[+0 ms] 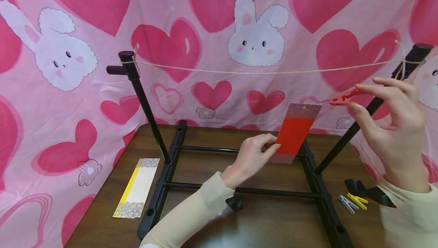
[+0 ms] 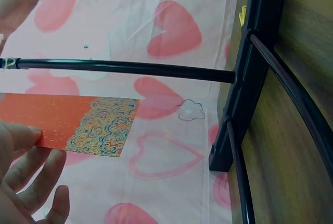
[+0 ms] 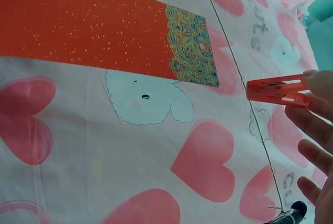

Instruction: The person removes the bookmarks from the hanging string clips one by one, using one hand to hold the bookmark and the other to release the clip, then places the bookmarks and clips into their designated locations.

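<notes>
Between thumb and fingers, my left hand pinches the edge of a red card with patterned bands at its ends. The card is held up, tilted, below a string. My right hand pinches a red clothespin by its handles, to the right of the card and apart from it. In the right wrist view the clothespin overlaps the string; whether they touch I cannot tell. The left wrist view shows the card's patterned end free of the fingers.
A black frame stands on the wooden table, its two posts carrying the string. Left of it lies a yellow and white card. At right lie a grey clothespin and a yellow clothespin. A heart-patterned cloth hangs behind.
</notes>
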Available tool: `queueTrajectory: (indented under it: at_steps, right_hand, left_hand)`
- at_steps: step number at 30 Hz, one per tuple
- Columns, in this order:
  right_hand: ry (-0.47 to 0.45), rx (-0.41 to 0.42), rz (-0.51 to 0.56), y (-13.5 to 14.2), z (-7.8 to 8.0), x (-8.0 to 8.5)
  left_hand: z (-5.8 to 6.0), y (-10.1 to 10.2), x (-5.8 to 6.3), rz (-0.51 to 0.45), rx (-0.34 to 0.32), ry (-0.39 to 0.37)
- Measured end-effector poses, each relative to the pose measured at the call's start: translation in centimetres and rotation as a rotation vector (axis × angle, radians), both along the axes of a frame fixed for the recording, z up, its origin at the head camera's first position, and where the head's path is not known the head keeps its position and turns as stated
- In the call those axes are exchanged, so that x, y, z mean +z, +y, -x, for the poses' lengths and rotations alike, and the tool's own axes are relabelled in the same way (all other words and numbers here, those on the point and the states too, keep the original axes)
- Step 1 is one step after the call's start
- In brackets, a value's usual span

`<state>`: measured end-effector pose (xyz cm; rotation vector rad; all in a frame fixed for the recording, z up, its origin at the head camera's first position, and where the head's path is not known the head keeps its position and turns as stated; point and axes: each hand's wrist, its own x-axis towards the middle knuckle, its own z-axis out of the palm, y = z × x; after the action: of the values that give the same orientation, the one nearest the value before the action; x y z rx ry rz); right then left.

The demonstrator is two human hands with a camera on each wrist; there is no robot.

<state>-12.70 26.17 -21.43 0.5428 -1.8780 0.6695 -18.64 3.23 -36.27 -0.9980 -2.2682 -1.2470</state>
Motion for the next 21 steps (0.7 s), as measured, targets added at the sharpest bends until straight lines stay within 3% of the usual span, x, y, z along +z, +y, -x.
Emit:
queueTrajectory:
  at_steps: [12,21]
  right_hand:
    - [-0.078,-0.055,-0.042,1.0,-0.1,-1.0]
    - [-0.028,-0.004,0.013,1.4,0.2,-1.6]
  left_hand:
    - [-0.3,-0.6,-0.2,-0.001,0.010,0.034]
    - [-0.2,-1.1,-0.5,0.008,0.010,0.027]
